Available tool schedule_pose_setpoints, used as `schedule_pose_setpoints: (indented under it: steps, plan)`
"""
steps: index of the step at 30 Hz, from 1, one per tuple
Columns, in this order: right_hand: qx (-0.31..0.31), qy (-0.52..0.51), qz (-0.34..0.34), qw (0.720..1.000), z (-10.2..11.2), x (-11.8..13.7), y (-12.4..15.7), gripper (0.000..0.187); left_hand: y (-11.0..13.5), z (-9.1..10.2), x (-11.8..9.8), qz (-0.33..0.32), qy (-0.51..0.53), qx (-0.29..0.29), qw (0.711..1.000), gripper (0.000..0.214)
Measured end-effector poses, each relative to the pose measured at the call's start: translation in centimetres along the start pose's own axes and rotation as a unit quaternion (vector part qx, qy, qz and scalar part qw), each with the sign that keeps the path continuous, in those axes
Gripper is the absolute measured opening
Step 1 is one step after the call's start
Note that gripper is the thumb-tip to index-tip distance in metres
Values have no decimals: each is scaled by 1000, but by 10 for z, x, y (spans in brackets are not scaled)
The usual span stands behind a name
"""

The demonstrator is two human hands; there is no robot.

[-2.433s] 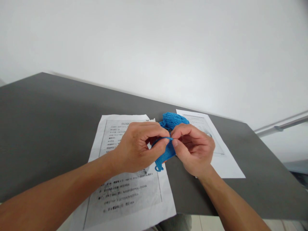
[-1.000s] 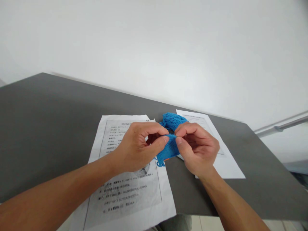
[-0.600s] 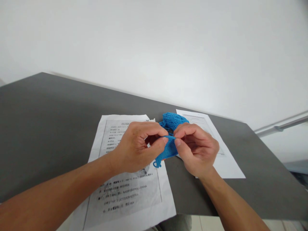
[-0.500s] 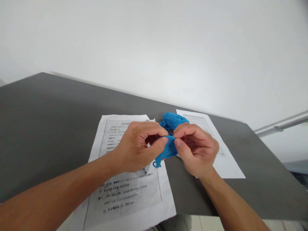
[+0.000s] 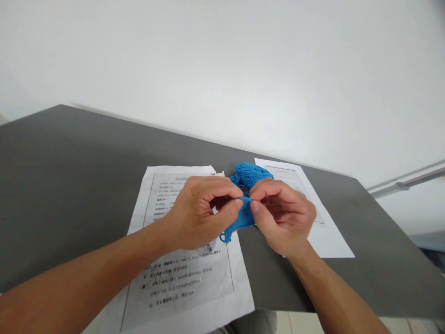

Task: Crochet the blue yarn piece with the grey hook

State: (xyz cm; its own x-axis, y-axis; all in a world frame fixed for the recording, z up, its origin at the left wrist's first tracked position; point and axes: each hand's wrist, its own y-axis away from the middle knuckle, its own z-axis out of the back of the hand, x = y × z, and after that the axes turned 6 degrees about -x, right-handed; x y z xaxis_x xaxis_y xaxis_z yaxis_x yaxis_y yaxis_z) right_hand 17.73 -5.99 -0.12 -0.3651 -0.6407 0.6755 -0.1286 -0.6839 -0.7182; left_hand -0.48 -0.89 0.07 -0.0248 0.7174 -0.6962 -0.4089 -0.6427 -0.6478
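A small piece of blue knitted or crocheted fabric hangs between my two hands over the table, a loop of yarn dangling at its lower left corner. My left hand pinches its top edge between thumb and forefinger. On the other side, the thumb and forefinger of my right hand pinch the same edge, close to the left fingertips. Just behind the hands lies a skein of blue yarn. My fingers cover part of the fabric, and I cannot make out any hook or needle.
A creased printed sheet lies under my left hand and forearm, reaching the front edge of the grey table. Another printed sheet is beneath and beyond my right hand. A white wall rises behind the table.
Very little differs. My right fingertips have shifted slightly left toward the left ones, and the fabric between them has moved a touch.
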Motion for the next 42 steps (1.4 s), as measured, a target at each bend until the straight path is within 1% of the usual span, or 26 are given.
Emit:
schedule_pose_setpoints:
  steps: [5, 8, 12, 17, 21, 25, 28, 33, 39, 42]
  plan:
    - [13, -6, -6, 1000, 1, -1, 0, 21, 0, 0, 0, -9, 12, -7, 1000, 20]
    - [18, -3, -8, 1000, 1, 0, 0, 21, 0, -1, 1, -3, 10, 3, 1000, 20]
    - [20, 1, -5, 1000, 1, 1, -1, 20, 0, -3, 3, -10, 20, -16, 1000, 20]
    - [14, -9, -5, 1000, 0, 0, 1, 20, -1, 0, 1, -11, 4, 2, 1000, 20]
    - [3, -13, 1, 1000, 0, -1, 1, 17, -1, 0, 0, -6, 2, 3, 1000, 20]
    - [10, -13, 5, 1000, -1, -1, 1, 18, 0, -1, 1, -15, 13, -11, 1000, 20]
    - [10, -9, 5, 1000, -1, -1, 1, 18, -1, 0, 0, -12, 7, 2, 1000, 20]
    - [20, -5, 3, 1000, 0, -2, 2, 19, -1, 0, -2, -15, 12, 3, 1000, 20]
    - [29, -5, 2, 1000, 1, -1, 1, 20, 1, -2, 2, -20, 21, 7, 1000, 20]
    - [27, -13, 3, 1000, 1, -2, 2, 20, 1, -3, 4, -29, 27, -16, 999, 20]
